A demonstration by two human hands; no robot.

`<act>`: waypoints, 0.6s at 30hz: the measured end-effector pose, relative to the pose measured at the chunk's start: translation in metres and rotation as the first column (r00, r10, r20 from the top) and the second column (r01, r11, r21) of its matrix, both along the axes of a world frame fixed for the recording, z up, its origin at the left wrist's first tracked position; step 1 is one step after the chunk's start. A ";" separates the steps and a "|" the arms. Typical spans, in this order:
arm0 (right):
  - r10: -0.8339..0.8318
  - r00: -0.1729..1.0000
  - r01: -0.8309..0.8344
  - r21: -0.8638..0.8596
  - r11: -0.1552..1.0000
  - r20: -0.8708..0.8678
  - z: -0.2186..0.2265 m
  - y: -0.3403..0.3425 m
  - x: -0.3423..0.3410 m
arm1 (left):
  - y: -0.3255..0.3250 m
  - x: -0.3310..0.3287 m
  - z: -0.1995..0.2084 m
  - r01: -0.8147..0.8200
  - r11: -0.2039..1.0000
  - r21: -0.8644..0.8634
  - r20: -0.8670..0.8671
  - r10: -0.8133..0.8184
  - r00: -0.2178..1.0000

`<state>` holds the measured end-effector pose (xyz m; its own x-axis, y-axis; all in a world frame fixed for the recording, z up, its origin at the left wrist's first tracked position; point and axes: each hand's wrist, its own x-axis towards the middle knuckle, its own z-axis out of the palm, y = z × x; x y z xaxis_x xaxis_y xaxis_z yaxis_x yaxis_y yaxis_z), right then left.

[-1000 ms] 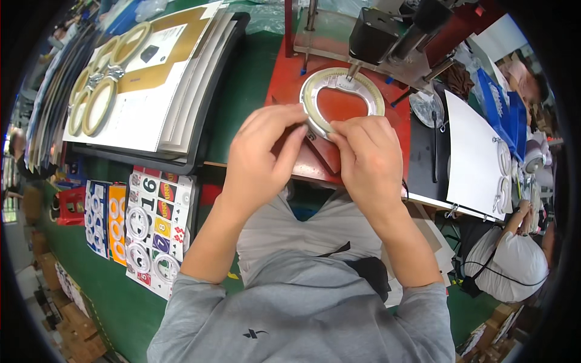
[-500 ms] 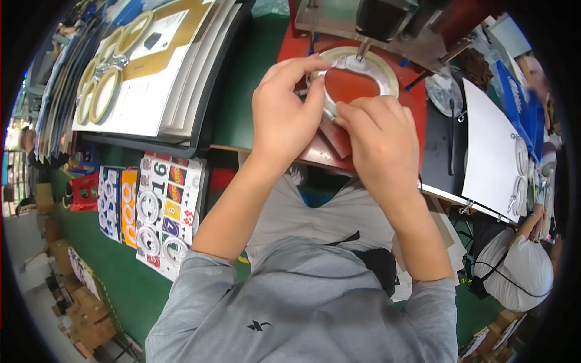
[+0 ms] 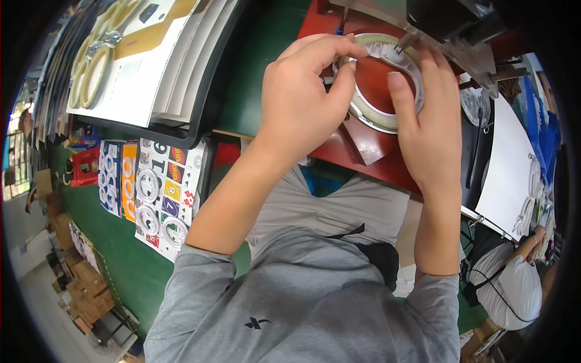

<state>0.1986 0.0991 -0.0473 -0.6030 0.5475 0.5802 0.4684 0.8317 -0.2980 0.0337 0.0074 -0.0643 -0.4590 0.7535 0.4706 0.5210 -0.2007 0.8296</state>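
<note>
A pale round ring (image 3: 373, 118) with a toothed inner band and a whitish inner rim lies on the red machine bed (image 3: 330, 145), beneath a dark press head (image 3: 445, 21). My left hand (image 3: 305, 91) curls at the ring's left edge, thumb and fingertips closed on it. Across the ring, my right hand (image 3: 433, 115) has its fingers stretched along the right edge. Its thumb is spread away, over the red opening. A thin metal tip (image 3: 399, 47) from the press reaches close to the ring's top. My right fingertips are partly hidden beside the press.
On the left, a black tray (image 3: 196, 115) holds stacked white boards with beige rings (image 3: 97, 78). Printed sheets with white rings (image 3: 145, 184) hang lower left. A white board (image 3: 508, 163) stands at the right, and a person in white (image 3: 511, 284) sits beyond it.
My right hand has moved up and right, its thumb spreading from its fingers. The left hand stays at the ring's left edge. The whole view has shifted slightly.
</note>
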 end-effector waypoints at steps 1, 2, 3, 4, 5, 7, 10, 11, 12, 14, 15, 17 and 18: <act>0.000 1.000 0.000 -0.007 1.000 0.008 -0.001 0.000 -0.002 | 0.000 -0.001 -0.002 0.001 1.000 0.004 -0.012 0.000 1.000; -0.035 0.996 0.034 0.014 0.999 0.085 -0.002 0.000 -0.004 | 0.001 -0.003 -0.004 0.002 1.000 -0.004 -0.001 -0.002 1.000; -0.071 0.984 0.066 0.037 0.997 0.163 -0.005 0.000 -0.006 | 0.002 -0.004 -0.006 -0.004 1.000 -0.002 -0.038 0.004 0.999; -0.068 0.985 0.063 0.039 0.997 0.161 -0.002 -0.001 -0.005 | 0.001 -0.004 -0.001 -0.014 1.000 0.010 -0.089 0.015 0.996; -0.067 0.986 0.064 0.023 0.998 0.154 0.000 -0.003 -0.005 | 0.000 -0.005 0.003 -0.019 1.000 0.011 -0.091 0.019 0.996; -0.072 0.985 0.071 0.013 0.997 0.159 0.003 -0.003 -0.007 | 0.003 -0.007 0.007 -0.026 0.999 0.018 -0.118 0.028 0.993; -0.101 0.984 0.107 -0.029 0.994 0.146 0.002 -0.001 -0.010 | 0.011 -0.004 0.008 -0.038 0.999 0.020 -0.112 0.040 0.993; -0.105 0.979 0.112 -0.031 0.993 0.172 0.003 0.001 -0.009 | 0.014 -0.005 0.006 -0.042 0.998 0.050 -0.180 0.051 0.982; -0.110 0.975 0.117 -0.028 0.993 0.195 0.005 0.003 -0.008 | 0.016 -0.005 0.007 -0.028 0.998 0.050 -0.171 0.037 0.985; -0.077 0.982 0.086 -0.043 0.995 0.173 0.003 0.002 -0.007 | 0.012 -0.008 0.010 -0.012 0.999 0.048 -0.155 0.019 0.988; -0.077 0.981 0.087 -0.051 0.995 0.176 0.003 0.002 -0.007 | 0.011 -0.009 0.011 -0.009 0.999 0.039 -0.118 0.013 0.993; -0.062 0.987 0.077 -0.097 0.992 0.150 -0.001 -0.005 -0.014 | 0.004 -0.013 0.006 -0.037 0.998 0.045 -0.086 0.041 0.995; -0.065 0.988 0.079 -0.097 0.992 0.141 0.000 -0.006 -0.012 | 0.002 -0.012 0.007 -0.029 0.996 0.081 -0.150 0.041 0.988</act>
